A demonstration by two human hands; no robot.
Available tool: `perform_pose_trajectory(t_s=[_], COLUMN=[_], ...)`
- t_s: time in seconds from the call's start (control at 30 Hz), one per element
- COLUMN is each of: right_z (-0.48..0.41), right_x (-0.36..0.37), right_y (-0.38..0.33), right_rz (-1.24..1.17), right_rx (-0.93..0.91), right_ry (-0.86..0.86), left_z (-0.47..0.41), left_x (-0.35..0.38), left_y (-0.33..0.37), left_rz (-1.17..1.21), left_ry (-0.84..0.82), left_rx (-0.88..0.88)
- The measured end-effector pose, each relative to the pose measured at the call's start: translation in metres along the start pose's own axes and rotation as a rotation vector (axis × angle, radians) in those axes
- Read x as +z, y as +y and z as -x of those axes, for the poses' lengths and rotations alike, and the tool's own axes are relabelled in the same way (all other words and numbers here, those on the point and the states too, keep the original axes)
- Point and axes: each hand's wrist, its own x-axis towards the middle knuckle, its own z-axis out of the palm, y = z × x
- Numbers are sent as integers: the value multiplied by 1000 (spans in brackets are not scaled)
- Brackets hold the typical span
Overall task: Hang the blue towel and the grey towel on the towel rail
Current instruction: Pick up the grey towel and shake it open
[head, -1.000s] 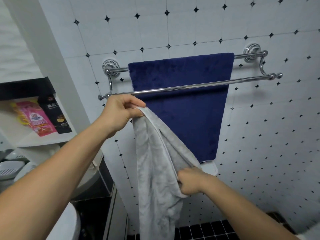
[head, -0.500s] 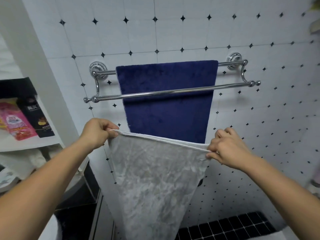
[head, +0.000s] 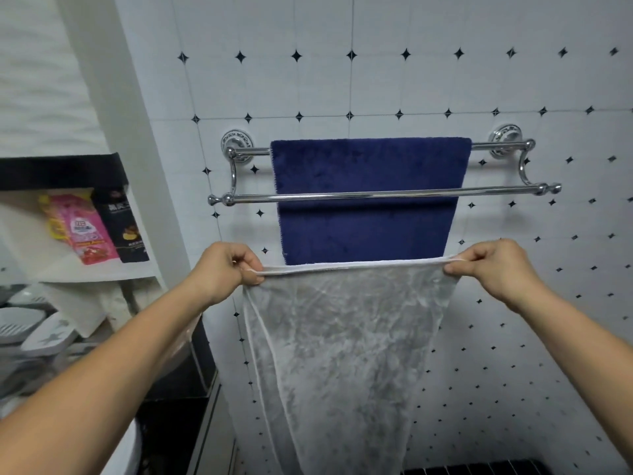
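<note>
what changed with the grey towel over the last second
The right hand left the towel's lower part and took its top edge, then moved rightward; the left hand moved down. The grey towel, bunched a second ago, is now stretched wide between both hands below the front rail. The blue towel stayed on the back rail.

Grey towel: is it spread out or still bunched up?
Spread out. The grey towel hangs flat, its top edge pulled straight between the left hand and the right hand, below the towel rail.

towel rail (head: 383,195): 2 chrome bars | rear bar: blue towel (head: 366,200) draped
</note>
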Motion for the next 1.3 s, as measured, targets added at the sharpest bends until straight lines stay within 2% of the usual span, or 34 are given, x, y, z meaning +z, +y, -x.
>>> perform_pose_trajectory(t_s=[0.13,0.2,0.27,0.37,0.43,0.47,0.57,0.6,0.63,0.67,0.73,0.77,0.8,0.83,0.9,0.93,1.0,1.07,1.1,1.13,1.17,1.23,1.27,1.3], right_z=[-5,0,10,29,42,45,43,45,54,67,109,122,124,116,95,91,108,151,158,151,135,108,107,117], right_x=[-4,-7,-7,9,20,22,20,23,30,41,60,62,59,54,43,46,65,87,90,87,81,68,69,75], right_y=[-9,-15,-18,-11,-3,1,-5,-7,-9,-11,-16,-17,-17,-17,-27,-28,-38,-52,-51,-50,-54,-57,-57,-61], right_rz=[75,179,378,890,1140,1178,1102,1099,1100,1057,925,927,966,1028,1139,1122,910,608,571,607,690,795,752,669], right_rx=[-74,-180,-326,-465,-450,-402,-204,-187,-225,-300,-487,-528,-575,-566,-259,-179,-272,-393,-433,-422,-346,-97,-95,-174], right_ry=[-39,-178,-402,-666,-725,-683,-288,-204,-201,-284,-596,-695,-686,-580,-353,-320,-424,-687,-745,-691,-560,-319,-280,-322], left_z=[10,13,12,9,9,9,11,11,10,8,3,1,0,1,5,6,5,2,0,-1,-2,-1,-1,-1], left_x=[-9,-10,-14,-19,-19,-18,-11,-9,-9,-11,-21,-27,-31,-33,-28,-23,-16,-17,-18,-19,-19,-18,-16,-14], left_y=[-13,-20,-27,-37,-39,-39,-37,-37,-38,-40,-48,-55,-63,-69,-74,-73,-72,-74,-75,-76,-76,-73,-71,-69], left_rz=[27,-10,-51,-79,-80,-85,-88,-90,-99,-117,-135,-124,-108,-98,-95,-100,-98,-81,-67,-45,-22,8,15,24], left_ry=[-53,-80,-84,-75,-96,-112,-154,-156,-150,-134,-75,-45,-34,-45,-98,-108,-95,-50,-17,17,46,72,71,66], left_rx=[-34,-28,-20,11,25,37,69,82,95,107,104,83,55,32,22,34,63,66,57,47,39,30,26,24])
